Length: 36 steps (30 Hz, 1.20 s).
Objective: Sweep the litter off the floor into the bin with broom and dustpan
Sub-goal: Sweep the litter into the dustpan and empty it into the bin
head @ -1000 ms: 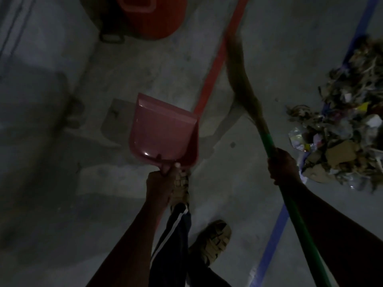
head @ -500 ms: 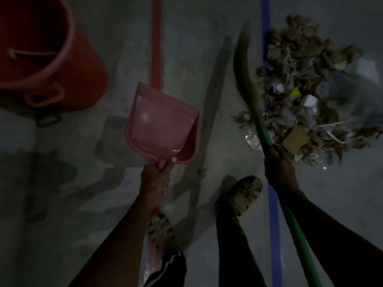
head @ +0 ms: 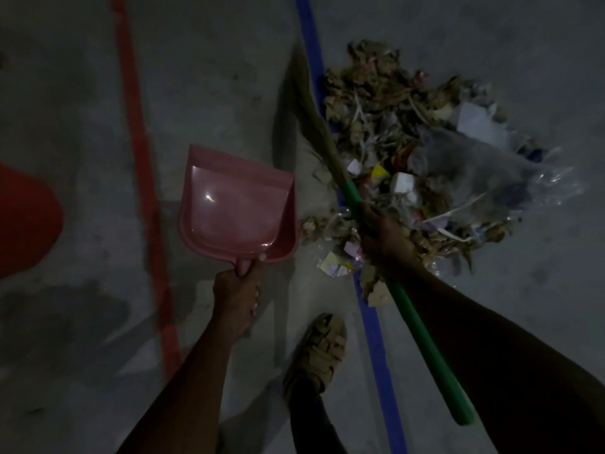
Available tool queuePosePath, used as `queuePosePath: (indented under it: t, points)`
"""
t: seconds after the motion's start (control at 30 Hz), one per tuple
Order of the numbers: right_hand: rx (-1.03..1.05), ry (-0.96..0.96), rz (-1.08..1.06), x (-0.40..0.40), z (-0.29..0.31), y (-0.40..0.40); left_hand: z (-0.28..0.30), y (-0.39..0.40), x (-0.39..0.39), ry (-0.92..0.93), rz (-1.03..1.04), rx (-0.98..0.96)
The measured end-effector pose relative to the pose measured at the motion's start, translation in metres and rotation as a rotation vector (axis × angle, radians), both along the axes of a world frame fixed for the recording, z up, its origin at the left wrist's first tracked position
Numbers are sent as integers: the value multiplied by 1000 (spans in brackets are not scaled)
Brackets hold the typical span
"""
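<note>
Beside the blue floor line, the litter (head: 422,172) heaps dry leaves, paper scraps and crinkled plastic. Left hand (head: 237,294) grips the smooth pink dustpan (head: 235,206); right hand (head: 381,235) grips the green-handled broom (head: 330,152). Best to lay the pan's lip flat against the heap and sweep in short strokes.

My one camera sits on my head, looking steeply down past my arms at the dim concrete floor (head: 491,322). My left hand (head: 237,296) shows near centre, my right hand (head: 383,234) toward 3 o'clock, my sandalled foot (head: 322,352) at 6 o'clock. No second view shares this.
</note>
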State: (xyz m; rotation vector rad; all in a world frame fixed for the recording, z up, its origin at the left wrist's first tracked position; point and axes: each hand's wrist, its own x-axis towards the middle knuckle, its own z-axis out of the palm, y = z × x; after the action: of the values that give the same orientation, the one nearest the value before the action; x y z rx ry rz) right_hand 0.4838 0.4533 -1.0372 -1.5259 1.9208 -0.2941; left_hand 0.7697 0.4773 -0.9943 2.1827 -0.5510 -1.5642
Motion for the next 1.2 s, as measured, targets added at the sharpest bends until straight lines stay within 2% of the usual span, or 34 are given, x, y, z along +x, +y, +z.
queuePosePath:
  t: [0.17, 0.33, 0.43, 0.57, 0.67, 0.8, 1.0, 1.2]
  points:
    - [8, -118, -217, -46, 16, -81, -1, -53, -69, -1, -51, -66]
    - [159, -266, -419, -76, 9, -129, -11, -83, -101, -1, -119, -73]
    - [228, -337, -541, -83, 3, -118, -12, -88, -107, -17, -163, -62]
    - [242, -354, -638, -84, 1, -56, -10, -80, -103, -47, -230, -53]
    - [218, -213, -569, -86, -4, -2, -14, -67, -89, -67, -270, -22]
    - [70, 4, -333, -76, -3, 63, -23, -49, -57, -63, -304, 19]
    - [8, -13, -252, -19, 18, 138, -28, -28, 2, -47, -324, 81]
    - [76, 36, -103, 38, -6, 187, -29, -17, 25, -70, -310, 102]
